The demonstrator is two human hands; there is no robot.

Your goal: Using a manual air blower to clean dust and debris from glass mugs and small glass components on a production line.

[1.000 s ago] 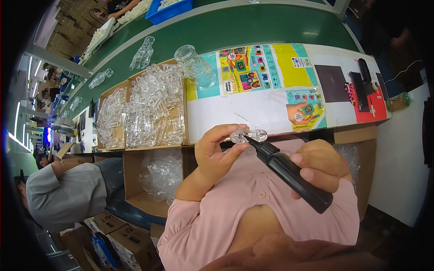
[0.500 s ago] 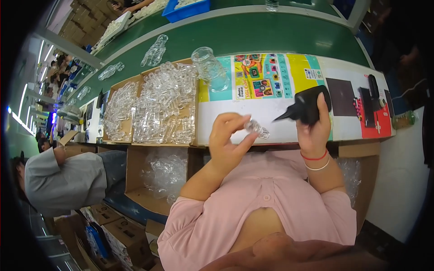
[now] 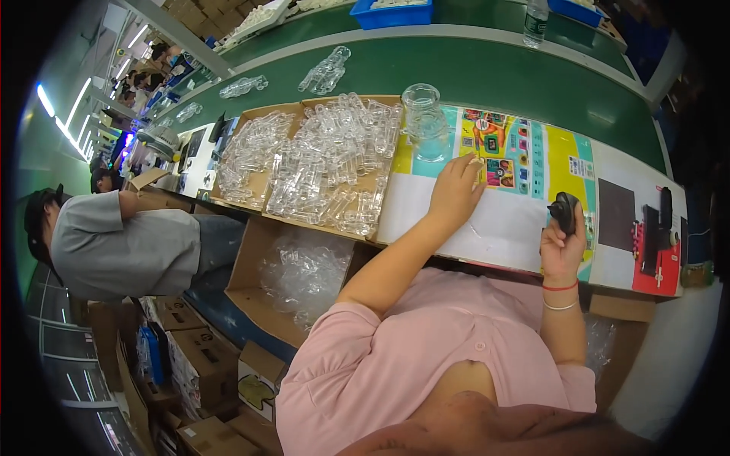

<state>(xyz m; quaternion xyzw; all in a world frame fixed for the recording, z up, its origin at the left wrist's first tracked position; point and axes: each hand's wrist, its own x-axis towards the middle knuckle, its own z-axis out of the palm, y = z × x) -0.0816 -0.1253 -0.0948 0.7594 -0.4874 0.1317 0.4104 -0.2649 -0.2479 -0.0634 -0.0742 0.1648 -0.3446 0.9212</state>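
Observation:
My left hand (image 3: 455, 194) reaches forward over a colourful printed sheet (image 3: 536, 163), back of the hand upward. Its fingers are drawn together at the tips, and whatever they pinch is too small and hidden to make out. In my right hand (image 3: 563, 247) is a black squeeze bottle (image 3: 563, 212) with a pointed nozzle, held upright-ish above the sheet's right part. A clear plastic jar (image 3: 427, 125) stands on the sheet, just beyond my left hand. Something faint and clear lies on the white area below that hand; its shape does not show.
Open cardboard trays (image 3: 389, 186) full of clear plastic pieces sit to the left. More clear pieces (image 3: 325, 70) lie on the green bench (image 3: 487, 72). A blue bin (image 3: 391, 15) and a water bottle (image 3: 535, 24) stand farther back. A person in grey (image 3: 129, 243) is at left.
My left hand has moved forward onto the printed sheet; the clear piece it pinched no longer shows in its fingers. My right hand has turned the black bottle, its nozzle now foreshortened. The view has shifted.

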